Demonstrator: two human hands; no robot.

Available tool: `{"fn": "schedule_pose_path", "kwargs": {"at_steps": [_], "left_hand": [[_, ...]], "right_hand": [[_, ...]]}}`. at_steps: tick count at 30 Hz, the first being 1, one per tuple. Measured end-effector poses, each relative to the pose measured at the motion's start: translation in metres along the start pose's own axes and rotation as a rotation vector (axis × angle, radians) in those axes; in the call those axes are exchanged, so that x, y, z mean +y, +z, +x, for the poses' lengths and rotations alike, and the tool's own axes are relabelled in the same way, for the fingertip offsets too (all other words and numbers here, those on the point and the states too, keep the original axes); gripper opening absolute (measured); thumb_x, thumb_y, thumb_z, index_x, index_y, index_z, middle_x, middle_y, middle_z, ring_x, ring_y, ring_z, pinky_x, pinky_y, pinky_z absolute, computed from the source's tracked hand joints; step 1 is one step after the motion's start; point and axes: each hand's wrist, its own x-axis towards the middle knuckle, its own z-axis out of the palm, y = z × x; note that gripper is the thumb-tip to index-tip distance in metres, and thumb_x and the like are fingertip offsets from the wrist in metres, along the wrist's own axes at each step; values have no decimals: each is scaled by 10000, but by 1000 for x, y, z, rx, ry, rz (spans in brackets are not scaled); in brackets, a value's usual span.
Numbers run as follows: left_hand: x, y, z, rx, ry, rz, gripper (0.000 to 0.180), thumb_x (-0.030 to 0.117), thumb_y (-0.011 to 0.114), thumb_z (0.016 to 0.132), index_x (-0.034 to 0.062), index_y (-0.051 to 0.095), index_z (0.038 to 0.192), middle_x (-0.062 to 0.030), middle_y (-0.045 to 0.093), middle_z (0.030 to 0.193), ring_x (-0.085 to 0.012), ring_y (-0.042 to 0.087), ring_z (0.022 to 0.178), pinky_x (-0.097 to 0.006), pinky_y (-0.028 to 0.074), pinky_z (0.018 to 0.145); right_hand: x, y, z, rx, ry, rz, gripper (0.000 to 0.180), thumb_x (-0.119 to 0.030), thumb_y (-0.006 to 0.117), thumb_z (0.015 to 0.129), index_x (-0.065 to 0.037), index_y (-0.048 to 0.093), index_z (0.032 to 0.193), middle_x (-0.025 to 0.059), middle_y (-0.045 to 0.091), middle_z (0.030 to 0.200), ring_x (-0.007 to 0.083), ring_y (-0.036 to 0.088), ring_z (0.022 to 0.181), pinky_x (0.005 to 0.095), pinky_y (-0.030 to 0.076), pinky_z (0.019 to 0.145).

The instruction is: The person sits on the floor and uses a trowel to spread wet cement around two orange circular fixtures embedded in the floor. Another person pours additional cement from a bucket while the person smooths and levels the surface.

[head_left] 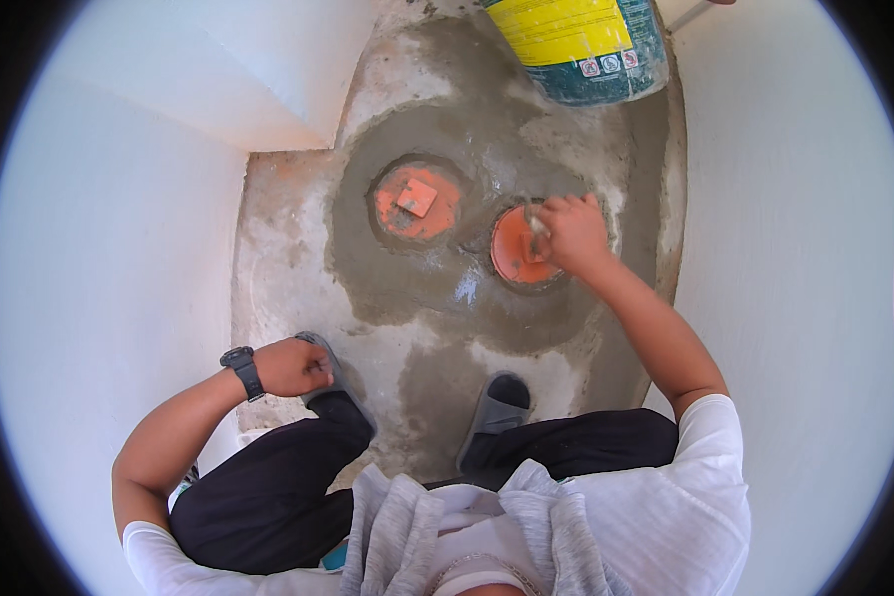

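Over the right-hand orange round cover [512, 248], set in wet grey mortar [407, 290], is my right hand [571, 236]. Its fingers are closed around something small and greyish, smeared and partly hidden, at the cover's upper edge. The other orange round cover [439, 212], with a raised square block in its middle and mortar smears, lies to the left in its own ring of mortar. My left hand [290, 368], a black watch [241, 372] on its wrist, is curled shut beside my left foot, with nothing visible in it.
A dark green bucket [606, 84] with a yellow label is at the far right, partly out of view. White walls [99, 228] stand close on both sides, and one corner [313, 124] juts in at the far left. My sandalled feet [497, 407] are on the near floor.
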Motion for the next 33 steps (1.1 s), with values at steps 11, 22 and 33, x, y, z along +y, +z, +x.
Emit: {"fn": "schedule_pose_path", "kwargs": {"at_steps": [11, 22, 33], "left_hand": [[-1, 7, -7, 29, -24, -109, 272, 340, 688, 912, 93, 742, 1013, -116, 749, 916, -266, 717, 840, -368, 552, 778], [-16, 15, -13, 18, -32, -137, 283, 326, 700, 911, 64, 736, 1012, -131, 749, 906, -262, 720, 828, -366, 556, 767], [-9, 5, -1, -3, 9, -95, 250, 315, 695, 903, 79, 731, 978, -117, 735, 856, -269, 714, 793, -373, 550, 737]], "right_hand": [[78, -18, 97, -304, 169, 88, 427, -395, 721, 822, -32, 713, 1046, 224, 728, 975, 410, 690, 963, 511, 550, 817], [46, -18, 96, -358, 161, -24, 408, -446, 710, 871, -57, 750, 991, 176, 742, 958, 354, 712, 953, 473, 566, 829], [4, -23, 40, -523, 258, 182, 399, -439, 706, 886, -44, 759, 913, 164, 741, 881, 357, 721, 856, 452, 580, 770]]}}
